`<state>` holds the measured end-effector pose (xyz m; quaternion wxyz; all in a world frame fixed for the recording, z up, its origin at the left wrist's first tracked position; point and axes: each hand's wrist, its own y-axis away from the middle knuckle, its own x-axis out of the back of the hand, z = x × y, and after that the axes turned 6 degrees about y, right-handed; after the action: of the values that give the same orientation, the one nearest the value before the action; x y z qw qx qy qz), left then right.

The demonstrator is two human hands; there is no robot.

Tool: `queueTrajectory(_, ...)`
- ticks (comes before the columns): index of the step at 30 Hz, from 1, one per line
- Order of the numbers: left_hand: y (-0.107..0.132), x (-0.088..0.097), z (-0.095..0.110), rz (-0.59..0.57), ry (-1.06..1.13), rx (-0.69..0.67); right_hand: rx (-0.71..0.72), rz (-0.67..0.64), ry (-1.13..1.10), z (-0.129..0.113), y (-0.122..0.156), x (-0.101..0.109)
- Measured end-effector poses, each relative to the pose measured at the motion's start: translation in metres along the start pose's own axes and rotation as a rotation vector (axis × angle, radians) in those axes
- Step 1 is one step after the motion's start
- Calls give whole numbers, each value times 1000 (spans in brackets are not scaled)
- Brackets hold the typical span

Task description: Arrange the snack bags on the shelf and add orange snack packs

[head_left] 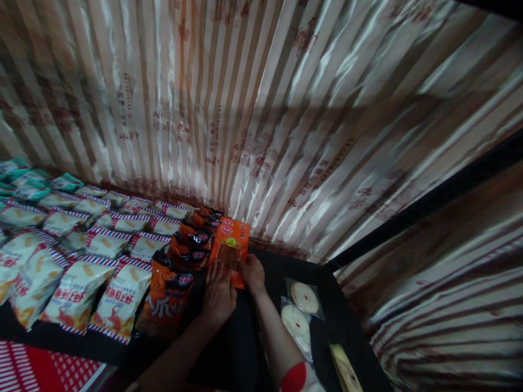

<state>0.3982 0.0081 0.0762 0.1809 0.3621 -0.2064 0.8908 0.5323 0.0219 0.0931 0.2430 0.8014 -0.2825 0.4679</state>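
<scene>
Orange packet with the little window of thin brown sticks is what both hands are on. It lies flat on the black tabletop, top end toward the striped curtain, right up against the row of dark orange bags. It's too dim to say if they actually touch.

Left hand is spread flat, palm down, with its fingertips on the packet's lower edge, so it's pressing rather than gripping. Right hand sits on the lower right corner with the fingers curled. Honestly I can't tell if it's pinching the corner or just resting knuckles there.

Further out: rows of white cracker bags with red and blue striped edges run off to the left, with some teal bags at the far end. On the other side, two clear packs of round white cakes lie just beside the right forearm, and a yellowish pack sits nearer the camera. A red checked cloth shows at bottom left.

What I'd worry about is how tight it is. A flat palm on a slick wrapper can skid, and any sideways shove would send the packet into those overlapping orange bags and knock the row crooked. The right forearm could also drag across the cake packs and push them toward the table edge. Press too hard and those sticks probably snap.
</scene>
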Motion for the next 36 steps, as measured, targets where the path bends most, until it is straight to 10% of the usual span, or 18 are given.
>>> queueTrajectory(36, -2, 7, -2, -31, -91, -47, -19, -1, 248, -12, 20, 2)
